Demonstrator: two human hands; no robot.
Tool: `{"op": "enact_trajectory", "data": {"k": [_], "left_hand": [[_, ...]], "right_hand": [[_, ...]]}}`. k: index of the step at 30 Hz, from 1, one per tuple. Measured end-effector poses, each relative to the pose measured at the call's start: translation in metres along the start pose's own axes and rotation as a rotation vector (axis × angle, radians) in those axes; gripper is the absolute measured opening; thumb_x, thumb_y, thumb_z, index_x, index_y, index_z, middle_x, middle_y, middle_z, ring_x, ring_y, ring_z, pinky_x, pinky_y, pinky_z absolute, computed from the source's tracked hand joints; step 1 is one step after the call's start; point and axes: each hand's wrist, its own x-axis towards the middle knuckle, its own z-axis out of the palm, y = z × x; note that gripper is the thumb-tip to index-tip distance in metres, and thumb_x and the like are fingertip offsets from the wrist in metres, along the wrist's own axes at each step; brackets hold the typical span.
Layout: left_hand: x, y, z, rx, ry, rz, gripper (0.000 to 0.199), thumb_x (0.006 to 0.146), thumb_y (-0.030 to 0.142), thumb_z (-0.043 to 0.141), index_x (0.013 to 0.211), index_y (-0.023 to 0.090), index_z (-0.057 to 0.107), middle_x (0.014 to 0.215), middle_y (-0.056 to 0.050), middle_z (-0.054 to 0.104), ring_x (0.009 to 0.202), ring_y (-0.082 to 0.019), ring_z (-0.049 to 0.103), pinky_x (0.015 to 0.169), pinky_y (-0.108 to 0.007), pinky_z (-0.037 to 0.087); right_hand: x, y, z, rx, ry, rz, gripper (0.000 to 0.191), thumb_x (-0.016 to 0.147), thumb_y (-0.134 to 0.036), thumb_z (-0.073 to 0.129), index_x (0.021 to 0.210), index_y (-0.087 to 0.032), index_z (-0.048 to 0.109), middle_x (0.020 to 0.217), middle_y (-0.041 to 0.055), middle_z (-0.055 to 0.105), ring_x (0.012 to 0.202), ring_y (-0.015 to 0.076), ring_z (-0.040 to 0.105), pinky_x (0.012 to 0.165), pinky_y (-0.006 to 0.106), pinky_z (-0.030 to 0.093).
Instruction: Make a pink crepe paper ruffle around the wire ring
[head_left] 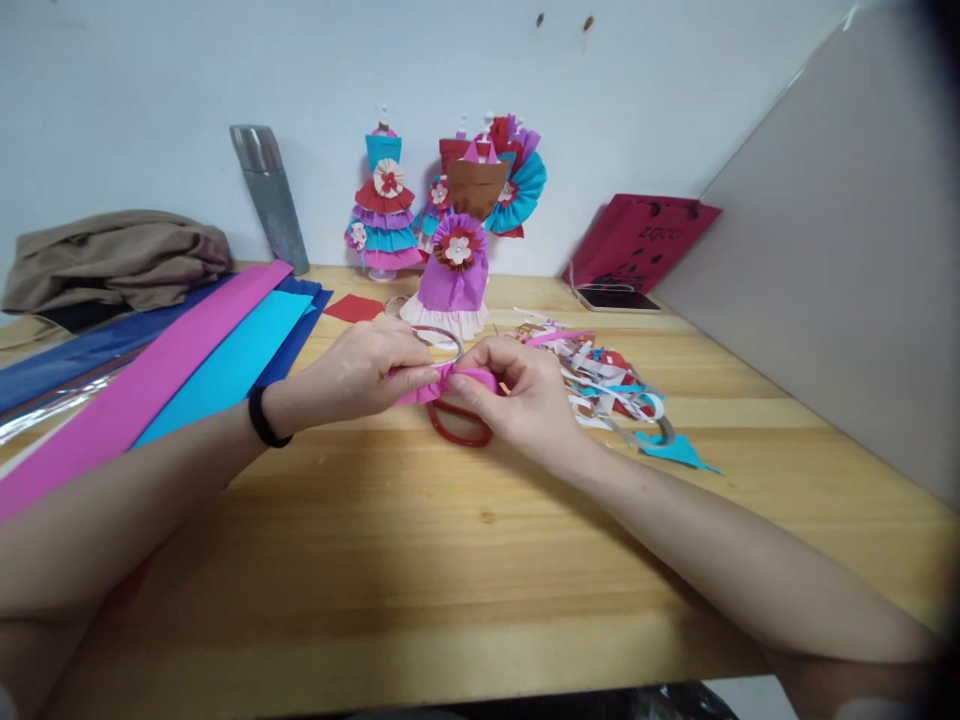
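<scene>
Both hands meet over the middle of the table around a strip of pink crepe paper (420, 393). My left hand (360, 372), with a black band at the wrist, pinches the gathered part of the strip. The other end is pinched between the thumb and fingers of my right hand (521, 395). A tape roll (450, 338) shows just above the fingers; whether a hand touches it, I cannot tell. Below the strip lies a red loop (459, 432), which looks like a scissors handle, partly covered by my right hand.
Paper-dressed figures, one with a purple skirt (454, 285), one tiered (384, 220), stand behind. Crepe sheets (217, 370), a grey flask (270, 195) and brown cloth (120, 260) are left. Paper scraps (600, 375), a phone (619, 299) and a red bag (637, 245) lie right.
</scene>
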Motion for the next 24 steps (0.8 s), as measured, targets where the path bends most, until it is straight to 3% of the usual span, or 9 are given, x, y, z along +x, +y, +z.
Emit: {"op": "enact_trajectory", "data": {"k": [16, 24], "left_hand": [[0.0003, -0.0003, -0.0018, -0.004, 0.011, 0.06, 0.036, 0.1, 0.031, 0.052, 0.068, 0.016, 0.06, 0.063, -0.001, 0.059, 0.061, -0.012, 0.049, 0.06, -0.025, 0.036], [0.0003, -0.001, -0.0039, 0.017, -0.071, 0.065, 0.038, 0.102, 0.034, 0.047, 0.071, 0.016, 0.061, 0.069, -0.002, 0.063, 0.068, -0.014, 0.053, 0.064, -0.026, 0.039]], "right_hand": [[0.0058, 0.0031, 0.0034, 0.26, 0.006, 0.198, 0.023, 0.074, -0.034, 0.066, 0.062, -0.02, 0.053, 0.053, -0.0031, 0.053, 0.047, 0.0094, 0.045, 0.047, 0.024, 0.032], [0.003, 0.0058, 0.0043, 0.27, 0.0, 0.217, 0.023, 0.075, -0.032, 0.067, 0.067, -0.021, 0.048, 0.054, -0.0058, 0.05, 0.049, 0.0088, 0.042, 0.048, 0.024, 0.03]]}}
